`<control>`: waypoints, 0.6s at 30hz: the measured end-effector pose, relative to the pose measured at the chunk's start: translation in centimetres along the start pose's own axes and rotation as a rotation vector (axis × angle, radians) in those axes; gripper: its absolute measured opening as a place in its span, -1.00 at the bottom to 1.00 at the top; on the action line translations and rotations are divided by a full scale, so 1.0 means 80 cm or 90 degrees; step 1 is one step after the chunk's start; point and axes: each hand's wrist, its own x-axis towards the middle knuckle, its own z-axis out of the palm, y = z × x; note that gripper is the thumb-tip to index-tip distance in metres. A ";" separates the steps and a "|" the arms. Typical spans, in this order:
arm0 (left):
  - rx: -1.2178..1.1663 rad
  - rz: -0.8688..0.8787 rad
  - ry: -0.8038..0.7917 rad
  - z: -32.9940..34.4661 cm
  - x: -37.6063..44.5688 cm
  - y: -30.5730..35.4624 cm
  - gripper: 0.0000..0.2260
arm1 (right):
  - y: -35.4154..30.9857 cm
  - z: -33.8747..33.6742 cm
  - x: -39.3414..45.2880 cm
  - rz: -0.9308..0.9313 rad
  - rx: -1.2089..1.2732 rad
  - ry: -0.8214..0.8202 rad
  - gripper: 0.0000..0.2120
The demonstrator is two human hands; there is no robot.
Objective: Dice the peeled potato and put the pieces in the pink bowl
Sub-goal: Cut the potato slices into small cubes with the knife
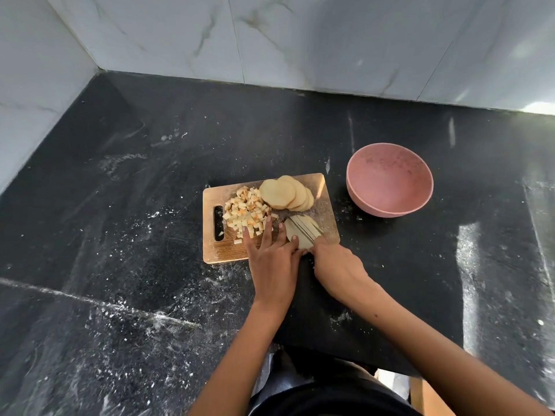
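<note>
A wooden cutting board [326,202] lies on the dark counter. On its left is a pile of diced potato [244,213]. At its back lie several round potato slices [277,193], overlapping. Near the front right a stack of slices cut into strips [301,231] rests under a knife blade [304,228]. My left hand [271,262] lies flat, fingers spread, its thumb pressing the strips. My right hand [338,267] grips the knife handle, which is hidden in the fist. The pink bowl [389,180] stands to the right of the board and holds no pieces.
The black stone counter [150,265] is dusted with white specks and smears. Marble-tiled walls [300,40] close off the back and the left, meeting in a corner. The counter's front edge runs close to my body.
</note>
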 end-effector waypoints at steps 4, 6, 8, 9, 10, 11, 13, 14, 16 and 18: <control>0.022 -0.003 -0.007 -0.002 0.001 0.003 -0.84 | 0.033 0.007 -0.030 0.009 0.010 -0.025 -0.79; 0.023 -0.004 -0.003 -0.002 0.001 0.002 -0.84 | 0.049 0.007 -0.047 0.020 0.021 -0.033 -0.81; 0.021 -0.006 -0.006 -0.001 0.000 0.001 -0.84 | 0.057 0.010 -0.058 0.020 0.017 -0.041 -0.81; 0.020 -0.004 -0.006 -0.001 0.000 0.001 -0.84 | 0.060 0.012 -0.061 0.016 0.016 -0.044 -0.81; 0.019 -0.002 -0.007 -0.001 0.000 0.001 -0.84 | 0.061 0.014 -0.064 0.012 0.019 -0.045 -0.82; 0.018 -0.001 -0.008 -0.002 0.000 0.001 -0.84 | 0.063 0.015 -0.066 0.010 0.024 -0.043 -0.82; 0.013 -0.004 -0.009 -0.003 0.000 0.001 -0.84 | 0.071 0.016 -0.068 0.015 0.046 -0.045 -0.80; 0.010 -0.004 -0.010 -0.003 -0.001 0.001 -0.84 | 0.076 0.017 -0.071 0.020 0.067 -0.052 -0.77; 0.005 0.002 -0.004 -0.002 -0.001 0.000 -0.85 | 0.082 0.017 -0.075 0.020 0.112 -0.056 -0.71; -0.019 0.004 0.001 -0.002 -0.003 -0.002 -0.85 | 0.082 0.015 -0.079 0.012 0.140 -0.038 -0.68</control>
